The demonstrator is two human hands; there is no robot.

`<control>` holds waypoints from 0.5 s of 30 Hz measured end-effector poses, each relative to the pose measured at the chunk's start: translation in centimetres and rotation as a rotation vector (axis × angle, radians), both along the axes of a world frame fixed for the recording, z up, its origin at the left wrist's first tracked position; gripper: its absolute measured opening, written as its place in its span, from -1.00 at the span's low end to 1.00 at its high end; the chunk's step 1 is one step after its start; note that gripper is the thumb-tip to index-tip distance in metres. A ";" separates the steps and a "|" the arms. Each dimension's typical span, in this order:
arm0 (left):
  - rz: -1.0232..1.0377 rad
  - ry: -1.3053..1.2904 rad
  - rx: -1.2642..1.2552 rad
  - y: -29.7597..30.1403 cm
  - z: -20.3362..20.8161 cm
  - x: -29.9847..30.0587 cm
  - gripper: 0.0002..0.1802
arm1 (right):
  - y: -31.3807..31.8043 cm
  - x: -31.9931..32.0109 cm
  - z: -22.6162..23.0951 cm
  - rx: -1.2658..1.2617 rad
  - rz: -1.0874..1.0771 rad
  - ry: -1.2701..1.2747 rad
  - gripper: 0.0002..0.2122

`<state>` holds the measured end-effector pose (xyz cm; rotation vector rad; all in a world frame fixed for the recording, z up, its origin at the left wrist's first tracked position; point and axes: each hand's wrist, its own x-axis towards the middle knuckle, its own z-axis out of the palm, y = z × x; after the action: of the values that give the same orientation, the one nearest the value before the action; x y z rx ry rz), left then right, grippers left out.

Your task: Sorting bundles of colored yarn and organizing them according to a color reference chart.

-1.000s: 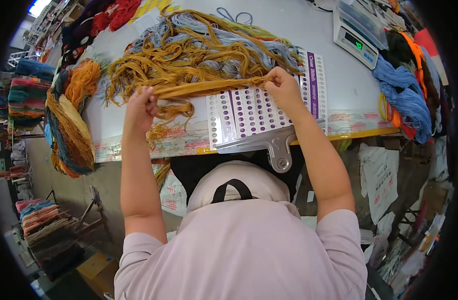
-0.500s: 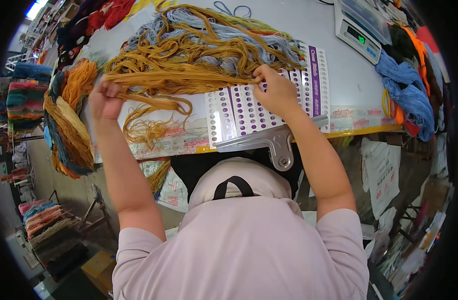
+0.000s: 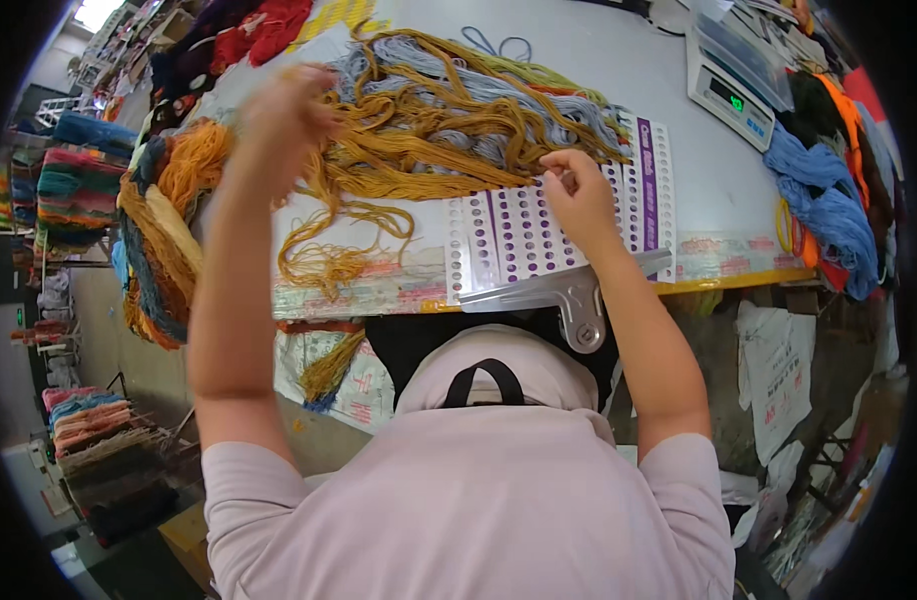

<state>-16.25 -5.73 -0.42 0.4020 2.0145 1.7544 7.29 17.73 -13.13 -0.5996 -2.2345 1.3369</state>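
My left hand point(image 3: 291, 108) is raised over the far left of the table, smeared by motion, beside a spread heap of mustard-gold thread point(image 3: 434, 130). Whether its fingers hold any strand cannot be made out. My right hand point(image 3: 585, 200) hovers above a white card with rows of punched holes point(image 3: 509, 240). Its fingers are loosely curled, thumb and forefinger apart, close to the right end of the gold strands, with no thread visible between them. Pale grey-blue thread point(image 3: 419, 60) lies under and behind the gold. A metal bulldog clip point(image 3: 569, 300) grips the card's near edge.
A digital scale point(image 3: 729, 90) stands at the far right, near blue thread hanks point(image 3: 824, 195). Orange and dark hanks point(image 3: 169, 230) hang over the table's left side. Loose gold ends point(image 3: 329, 255) lie near the front edge, which has yellow tape point(image 3: 739, 282).
My left hand has let go of the stretched gold strands' left end and swung up and away. My right hand's pinch on their right end has loosened. The strands lie slacker on the heap.
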 end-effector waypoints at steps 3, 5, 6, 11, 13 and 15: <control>-0.403 -0.426 0.154 2.4 -1.0 9.5 -0.45 | -5.2 0.1 4.5 -0.437 0.139 0.187 -0.81; -0.522 -0.623 0.256 3.1 -1.4 12.9 -0.41 | -6.9 0.6 6.7 -0.519 0.336 0.152 -0.81; -0.570 -0.745 0.356 3.2 -2.0 13.6 -0.40 | -7.2 0.8 7.7 -0.547 0.367 0.064 -0.83; -0.477 -0.755 0.450 3.2 -1.5 15.0 -0.38 | -7.2 2.0 8.6 -0.791 0.344 0.152 -0.85; -0.505 -0.786 0.506 2.8 -1.6 14.7 -0.39 | -7.4 2.6 8.9 -0.766 0.389 0.177 -0.82; -0.496 -0.802 0.512 2.5 -1.3 14.8 -0.41 | -7.8 2.8 9.4 -0.793 0.378 0.174 -0.81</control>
<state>-1.48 -3.23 -1.70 0.2525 0.8256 1.6972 10.09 9.96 -3.70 -0.2843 -1.6703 2.3912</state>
